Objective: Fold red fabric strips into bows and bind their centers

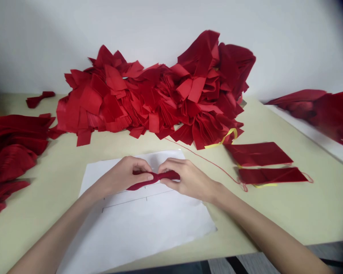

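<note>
A dark red fabric bow [143, 182], narrow at its middle, is held just above a white sheet of paper [148, 228] marked with ruled black lines. My left hand [128, 177] pinches the bow's left part, thumb near the narrow middle. On the other side my right hand [185, 177] grips the right part, its fingertips close to the same middle. Both hands are closed on the fabric, with their fingertips nearly meeting. The paper lies on a pale yellow-green table [274, 217].
A large heap of red fabric pieces [157, 99] stands against the wall. Two flat red bundles [260, 154] with red string [202, 156] lie at right. More red fabric [14, 148] sits at left, and another pile [322, 112] rests on a white board [311, 133].
</note>
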Demonstrator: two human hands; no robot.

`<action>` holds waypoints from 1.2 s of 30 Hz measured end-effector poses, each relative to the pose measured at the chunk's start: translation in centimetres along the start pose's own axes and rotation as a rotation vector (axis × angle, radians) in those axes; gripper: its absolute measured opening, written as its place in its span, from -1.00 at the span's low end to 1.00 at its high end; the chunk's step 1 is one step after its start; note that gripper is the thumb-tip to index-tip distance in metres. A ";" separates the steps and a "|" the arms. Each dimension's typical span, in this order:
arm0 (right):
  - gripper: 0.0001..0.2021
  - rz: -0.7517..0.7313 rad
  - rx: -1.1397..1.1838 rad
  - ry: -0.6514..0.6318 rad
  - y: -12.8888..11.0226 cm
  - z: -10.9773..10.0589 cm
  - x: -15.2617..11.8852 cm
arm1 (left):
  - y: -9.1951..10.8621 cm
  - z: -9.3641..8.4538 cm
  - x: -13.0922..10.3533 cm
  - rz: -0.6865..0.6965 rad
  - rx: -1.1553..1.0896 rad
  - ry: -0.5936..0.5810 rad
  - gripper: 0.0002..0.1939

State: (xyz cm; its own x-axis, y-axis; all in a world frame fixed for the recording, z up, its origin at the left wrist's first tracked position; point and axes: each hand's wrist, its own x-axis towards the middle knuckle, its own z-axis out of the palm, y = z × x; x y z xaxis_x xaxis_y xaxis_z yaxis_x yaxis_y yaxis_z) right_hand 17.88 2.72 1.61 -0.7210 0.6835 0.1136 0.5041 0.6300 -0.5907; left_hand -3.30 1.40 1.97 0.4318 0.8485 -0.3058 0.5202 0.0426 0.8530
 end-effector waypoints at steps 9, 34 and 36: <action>-0.88 -0.069 -0.116 0.088 0.1 0.6 -0.3 | 0.1 0.5 -0.2 0.076 0.077 0.072 -0.85; -0.84 -0.062 -0.220 0.241 -0.3 0.2 -0.6 | 0.0 1.7 0.1 0.354 0.521 0.356 -0.86; -0.82 -0.051 -0.260 0.251 -0.4 0.2 -0.6 | 0.0 1.9 0.2 0.419 0.535 0.405 -0.92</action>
State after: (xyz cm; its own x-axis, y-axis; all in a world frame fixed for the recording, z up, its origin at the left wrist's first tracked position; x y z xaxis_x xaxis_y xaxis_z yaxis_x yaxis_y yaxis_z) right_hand 18.04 1.96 1.60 -0.6258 0.6973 0.3496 0.5976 0.7166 -0.3597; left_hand -1.87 0.60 1.09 0.4218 0.8684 0.2609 0.7016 -0.4948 0.5127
